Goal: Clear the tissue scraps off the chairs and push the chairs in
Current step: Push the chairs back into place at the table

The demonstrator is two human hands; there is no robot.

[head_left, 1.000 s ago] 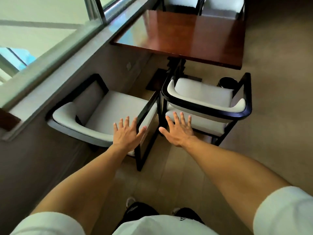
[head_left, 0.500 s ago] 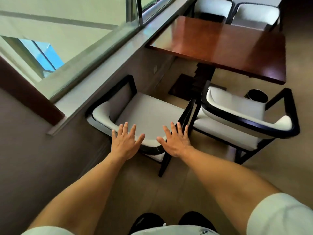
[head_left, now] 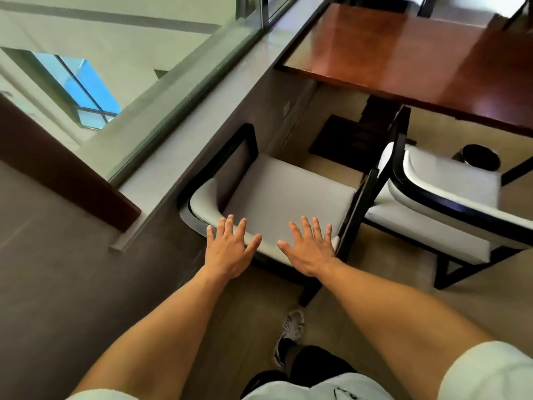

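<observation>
A white-cushioned chair with a black frame (head_left: 282, 194) stands beside the window wall, pulled back from the brown wooden table (head_left: 409, 53). My left hand (head_left: 227, 249) and my right hand (head_left: 310, 246) are both spread flat with straight fingers over the curved backrest of this chair, holding nothing. A second matching chair (head_left: 450, 203) stands to the right, its front under the table edge. No tissue scrap shows on either seat.
A grey window ledge (head_left: 202, 134) and glass pane run along the left. A small black bin (head_left: 480, 157) sits on the floor under the table. More white chairs (head_left: 461, 7) stand across the table. My shoe (head_left: 291, 333) is behind the near chair.
My view and both hands shifted left, from between the two chairs to the backrest of the left chair. Both hands stay flat and hold nothing.
</observation>
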